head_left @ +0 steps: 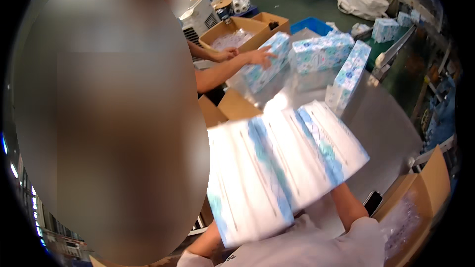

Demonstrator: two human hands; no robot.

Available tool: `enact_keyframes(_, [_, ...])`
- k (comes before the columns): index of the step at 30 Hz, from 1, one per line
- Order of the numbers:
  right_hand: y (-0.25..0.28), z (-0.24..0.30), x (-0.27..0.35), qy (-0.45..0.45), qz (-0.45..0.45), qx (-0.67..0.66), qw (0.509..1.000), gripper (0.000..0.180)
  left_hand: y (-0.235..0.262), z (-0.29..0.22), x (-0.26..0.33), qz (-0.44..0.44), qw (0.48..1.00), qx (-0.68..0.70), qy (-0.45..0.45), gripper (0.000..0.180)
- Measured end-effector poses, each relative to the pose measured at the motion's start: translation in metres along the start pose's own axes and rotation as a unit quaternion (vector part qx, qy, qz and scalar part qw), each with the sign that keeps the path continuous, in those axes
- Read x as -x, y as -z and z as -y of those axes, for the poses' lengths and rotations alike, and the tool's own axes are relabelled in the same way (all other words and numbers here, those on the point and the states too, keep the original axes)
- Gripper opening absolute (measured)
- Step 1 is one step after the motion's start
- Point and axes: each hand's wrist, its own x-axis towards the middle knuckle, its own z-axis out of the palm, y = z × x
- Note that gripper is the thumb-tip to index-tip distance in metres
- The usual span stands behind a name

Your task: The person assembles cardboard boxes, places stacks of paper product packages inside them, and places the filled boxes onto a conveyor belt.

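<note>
A wide bundle of white packs with blue patterned bands [277, 168] is held up in front of me, tilted, above the metal table. Both my forearms reach to its underside, the right one [349, 202] at its near right part and the left one [205, 242] at its lower left corner. My hands and fingers are hidden behind the bundle. Just beyond it, a blue floral pack [352, 74] stands at a slant on the table. A co-worker's hand [260, 57] rests on another floral pack [272, 66].
The metal table [381, 113] stretches to the right. A third floral pack [321, 53] lies across it. An open carton with clear plastic [405, 217] stands at near right beside a phone [372, 201]. Farther back are cartons [242, 29] and a conveyor with packs [386, 30].
</note>
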Motion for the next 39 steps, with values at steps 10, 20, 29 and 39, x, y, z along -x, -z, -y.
enact_keyframes(10, [-0.061, -0.137, 0.040, -0.190, 0.106, 0.005, 0.976, 0.043, -0.018, 0.037, 0.152, -0.219, 0.942, -0.018, 0.252, 0.085])
enact_keyframes(20, [-0.148, -0.136, 0.047, 0.298, 0.313, 0.569, 0.700, 0.038, -0.003, 0.108, 0.098, -0.269, 0.767, -0.497, 0.303, 0.067])
enact_keyframes(29, [-0.160, -0.209, -0.013, 0.437, 0.326, 0.726, 0.419, 0.037, 0.000, 0.202, 0.060, -0.284, 0.745, -0.536, 0.277, 0.040])
enact_keyframes(39, [-0.164, -0.297, -0.106, 0.308, 0.331, 0.810, 0.374, 0.033, 0.056, 0.305, 0.028, -0.350, 0.771, -0.446, 0.291, 0.035])
